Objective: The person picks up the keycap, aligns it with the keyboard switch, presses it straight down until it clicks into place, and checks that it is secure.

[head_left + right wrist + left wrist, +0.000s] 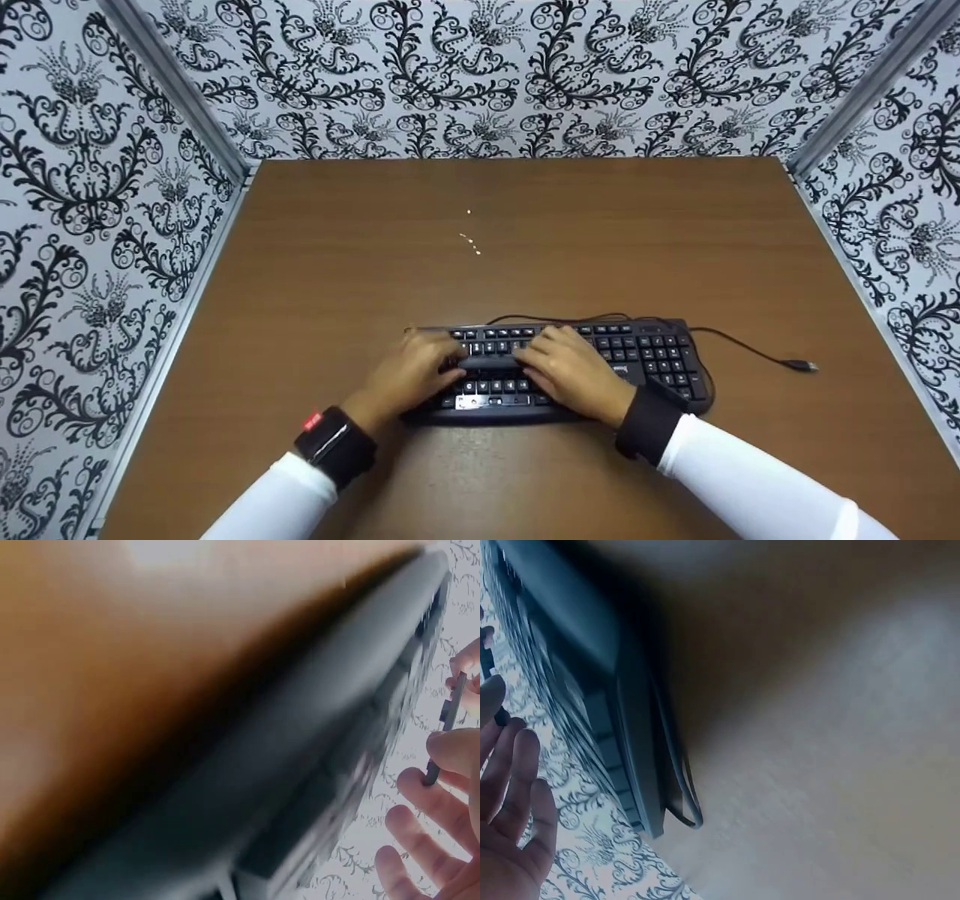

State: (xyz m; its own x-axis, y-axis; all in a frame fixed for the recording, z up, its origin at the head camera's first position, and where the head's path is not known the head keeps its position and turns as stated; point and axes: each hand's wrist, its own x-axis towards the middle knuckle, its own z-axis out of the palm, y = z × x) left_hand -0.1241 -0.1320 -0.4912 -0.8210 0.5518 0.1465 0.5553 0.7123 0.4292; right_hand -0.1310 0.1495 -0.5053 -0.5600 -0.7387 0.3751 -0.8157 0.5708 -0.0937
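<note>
From where I stand: a person at the desk (360,247), both hands at work over a black keyboard (664,360). The left hand (416,367) pinches one end of a slim dark bar (487,362), thumb against fingers; the right hand (574,371) pinches the other end the same way, so the bar spans the gap between them. Seen from the right wrist, it hangs clear of the keys, small stubs on one long side, the spare fingers (401,821) of the right hand fanned out beside it. Two-ended grip presumably for steadiness — a long thin piece would tip or twist if taken by one end. The bar looks to me like a space bar; just nearer the person than the hands, the front row shows a bright strip (491,401) where such a key would sit. Keyboard lies flat under both hands, keys up, long side to the person, likely so either hand reaches that row equally. Its cable (739,343) runs along the far edge beyond the hands, then off past the right hand, the plug (799,365) resting loose on the desk — lying there, it seems unlikely to snag the fingers.
</note>
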